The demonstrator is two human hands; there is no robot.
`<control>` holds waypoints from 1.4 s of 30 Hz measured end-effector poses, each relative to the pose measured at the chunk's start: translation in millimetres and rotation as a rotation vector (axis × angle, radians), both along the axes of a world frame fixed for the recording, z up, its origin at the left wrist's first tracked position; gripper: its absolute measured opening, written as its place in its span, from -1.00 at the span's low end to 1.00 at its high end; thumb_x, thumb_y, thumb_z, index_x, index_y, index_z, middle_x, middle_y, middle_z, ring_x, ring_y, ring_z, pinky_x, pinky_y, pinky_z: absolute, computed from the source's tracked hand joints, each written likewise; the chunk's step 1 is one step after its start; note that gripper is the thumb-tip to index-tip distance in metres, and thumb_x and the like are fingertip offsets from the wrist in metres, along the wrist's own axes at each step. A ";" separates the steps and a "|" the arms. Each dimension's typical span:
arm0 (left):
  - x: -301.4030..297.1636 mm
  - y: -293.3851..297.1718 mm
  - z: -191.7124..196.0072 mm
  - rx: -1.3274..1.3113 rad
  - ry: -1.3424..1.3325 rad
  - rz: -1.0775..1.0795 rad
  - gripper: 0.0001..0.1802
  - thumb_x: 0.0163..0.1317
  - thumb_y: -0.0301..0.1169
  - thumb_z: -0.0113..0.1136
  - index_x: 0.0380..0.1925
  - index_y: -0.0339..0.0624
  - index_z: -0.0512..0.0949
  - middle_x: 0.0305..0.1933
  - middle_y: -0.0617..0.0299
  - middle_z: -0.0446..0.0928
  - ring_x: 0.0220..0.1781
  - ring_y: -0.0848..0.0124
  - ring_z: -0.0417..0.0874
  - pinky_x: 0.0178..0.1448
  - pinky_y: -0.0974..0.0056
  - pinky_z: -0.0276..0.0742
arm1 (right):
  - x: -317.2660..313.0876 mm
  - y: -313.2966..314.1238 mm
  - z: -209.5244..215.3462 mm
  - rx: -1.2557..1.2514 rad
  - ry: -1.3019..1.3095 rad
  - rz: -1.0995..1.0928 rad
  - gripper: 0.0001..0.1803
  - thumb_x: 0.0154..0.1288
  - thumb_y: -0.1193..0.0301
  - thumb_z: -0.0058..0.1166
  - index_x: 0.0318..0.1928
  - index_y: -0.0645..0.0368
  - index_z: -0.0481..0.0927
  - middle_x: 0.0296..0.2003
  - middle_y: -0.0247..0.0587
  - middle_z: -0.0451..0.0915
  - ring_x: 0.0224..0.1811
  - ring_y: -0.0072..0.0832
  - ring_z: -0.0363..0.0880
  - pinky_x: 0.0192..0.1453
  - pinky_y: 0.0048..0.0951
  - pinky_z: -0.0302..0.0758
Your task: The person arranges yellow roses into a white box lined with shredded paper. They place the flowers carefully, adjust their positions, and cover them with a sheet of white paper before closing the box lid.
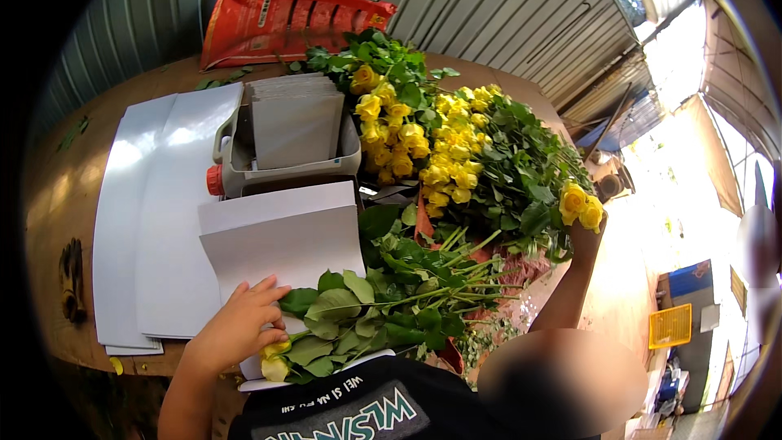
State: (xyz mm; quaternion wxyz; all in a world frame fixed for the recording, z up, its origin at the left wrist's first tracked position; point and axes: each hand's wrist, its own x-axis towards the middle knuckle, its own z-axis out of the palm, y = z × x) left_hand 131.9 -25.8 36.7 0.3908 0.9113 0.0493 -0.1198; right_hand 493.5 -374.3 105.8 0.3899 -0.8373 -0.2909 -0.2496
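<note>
My left hand (244, 322) reaches in from the lower left, its fingers apart and stretched over the edge of a bent white paper sheet (281, 248). Below its fingertips lie pale yellow rose heads (275, 368), part of a bunch of leafy rose stems (391, 310) whose cut ends point right. The fingers touch or rest close to the top blooms and leaves; I cannot tell how firmly. My right hand does not show. A smeared patch covers the lower right, beside my black shirt (350, 399).
Beyond the bunch, a cut-open jug (350, 159) with a red cap holds grey cards (297, 126). Large white sheets (183, 220) lie left. More yellow roses (452, 151) are heaped behind right. A red bag (293, 24) leans on the corrugated wall. Dark pruning shears (73, 281) lie far left.
</note>
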 end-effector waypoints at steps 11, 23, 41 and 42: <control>-10.5 -6.5 -6.8 0.133 -0.080 0.037 -0.88 -0.04 -0.35 0.21 -0.51 -0.10 0.51 0.16 0.14 0.31 0.32 0.18 0.12 0.30 -0.13 -0.10 | -36.6 22.5 41.3 -0.242 -0.297 0.223 -0.80 0.04 0.48 0.06 -0.30 0.33 0.51 -0.41 -0.26 0.53 -0.38 -0.55 0.48 -0.27 -0.56 0.40; -16.9 -34.4 5.6 0.427 -0.219 0.047 -0.92 -0.12 -0.45 0.11 -0.55 -0.19 0.50 -0.32 0.14 0.38 -0.14 0.22 0.34 -0.06 0.18 0.24 | -72.2 24.6 79.0 0.276 -0.193 -0.237 -0.74 0.22 0.34 -0.03 -0.19 0.28 0.46 -0.20 -0.08 0.51 -0.20 -0.42 0.54 -0.29 -0.49 0.50; -18.6 -77.7 1.3 0.726 -0.204 0.117 -0.88 -0.09 -0.46 0.01 -0.56 -0.25 0.50 -0.43 0.14 0.37 -0.32 0.32 0.40 -0.29 0.36 0.37 | -239.7 220.7 -94.0 -0.538 0.484 1.065 -0.33 0.01 0.55 -0.01 0.16 0.42 0.05 0.09 0.21 0.13 0.09 0.02 0.24 0.08 -0.28 0.33; -17.6 -76.6 -0.4 0.714 -0.238 0.121 -0.88 -0.10 -0.47 0.01 -0.55 -0.25 0.50 -0.43 0.14 0.36 -0.32 0.32 0.39 -0.29 0.36 0.37 | -237.3 214.5 -87.8 -0.522 0.409 1.042 -0.32 0.00 0.54 0.01 0.16 0.38 0.08 0.10 0.20 0.12 0.11 -0.01 0.24 0.09 -0.28 0.33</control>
